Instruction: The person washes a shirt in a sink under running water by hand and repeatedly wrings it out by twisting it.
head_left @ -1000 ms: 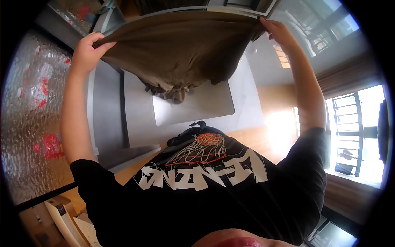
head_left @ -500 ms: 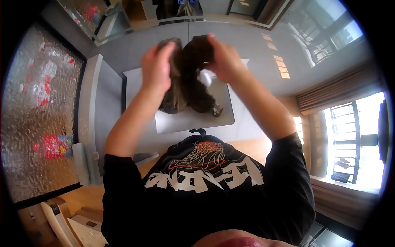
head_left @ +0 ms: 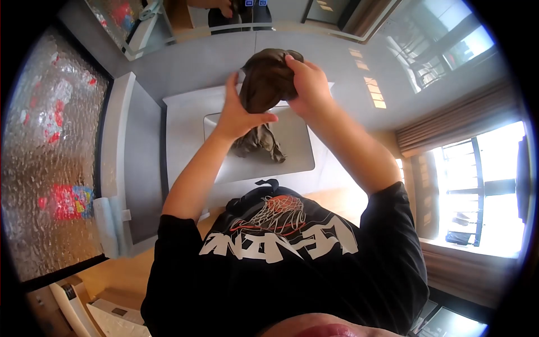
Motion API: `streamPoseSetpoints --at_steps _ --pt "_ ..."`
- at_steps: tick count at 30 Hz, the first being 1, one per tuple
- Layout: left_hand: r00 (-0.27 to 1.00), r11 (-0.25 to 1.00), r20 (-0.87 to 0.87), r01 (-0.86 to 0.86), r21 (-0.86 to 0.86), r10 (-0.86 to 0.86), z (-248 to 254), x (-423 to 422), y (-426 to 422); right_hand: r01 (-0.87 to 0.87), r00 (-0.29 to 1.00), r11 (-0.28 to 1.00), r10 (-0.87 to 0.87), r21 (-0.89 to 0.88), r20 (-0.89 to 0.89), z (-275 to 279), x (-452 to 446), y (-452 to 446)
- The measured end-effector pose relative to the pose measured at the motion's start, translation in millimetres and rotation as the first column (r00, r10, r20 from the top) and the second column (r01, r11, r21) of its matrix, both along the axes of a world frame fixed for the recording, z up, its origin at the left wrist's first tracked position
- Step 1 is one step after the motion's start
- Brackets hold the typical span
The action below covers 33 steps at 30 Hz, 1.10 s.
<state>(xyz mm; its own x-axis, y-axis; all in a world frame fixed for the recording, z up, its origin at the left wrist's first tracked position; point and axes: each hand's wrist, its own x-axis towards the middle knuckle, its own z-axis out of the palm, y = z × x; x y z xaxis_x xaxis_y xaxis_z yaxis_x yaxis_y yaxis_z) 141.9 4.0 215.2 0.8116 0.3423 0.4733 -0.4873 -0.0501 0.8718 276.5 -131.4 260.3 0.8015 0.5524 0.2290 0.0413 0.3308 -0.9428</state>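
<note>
A bunched dark olive-brown cloth [head_left: 266,81] is lifted above the white washbasin [head_left: 297,157]. Its wrinkled lower end [head_left: 264,143] hangs down over the bowl. My right hand [head_left: 309,84] grips the upper right side, with its thumb on the front and its other fingers mostly hidden behind. At the lower left, my left hand [head_left: 241,112] cups the bundle between a stretched thumb and raised fingers. Whether the cloth is a garment I cannot tell.
A mirror [head_left: 292,14] stands behind the grey counter wall [head_left: 191,56]. Textured glass [head_left: 62,151] fills the left side. A pale rolled towel [head_left: 106,224] hangs beside the grey panel. To the right are a brown curtain [head_left: 460,129] and a bright window [head_left: 460,191].
The two hanging parts of the cloth are now gathered into one wider bundle. My left hand has moved down and right, its thumb now stretched beneath the bundle. My right hand has moved slightly down.
</note>
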Motion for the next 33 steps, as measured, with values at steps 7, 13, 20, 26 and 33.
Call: streamPoseSetpoints --at_steps 7,13,20,26,33 --pt "0.905 0.953 -0.379 -0.079 0.291 0.191 -1.1 23.6 -2.0 0.169 0.963 0.983 -0.15 -0.066 0.226 18.7 26.1 -59.3" --pt "0.921 0.83 -0.317 -0.011 0.558 0.226 42.8 19.3 -4.0 0.385 0.84 0.727 -0.021 -0.569 0.542 25.9 28.9 -116.2" --pt "0.924 0.799 -0.375 0.172 0.577 0.072 77.3 21.0 -8.9 -0.017 0.801 0.809 0.363 -0.588 0.476 29.5 -30.6 -43.7" --pt "0.897 0.472 -0.322 0.153 0.868 0.303 98.5 1.8 -2.1 0.136 0.671 0.459 0.609 -0.878 0.422 59.8 -20.2 -50.2" --pt "0.937 0.574 -0.228 0.036 0.818 0.266 96.2 -7.3 5.0 -0.454 0.771 0.551 0.637 -0.701 0.001 50.6 0.8 -73.7"
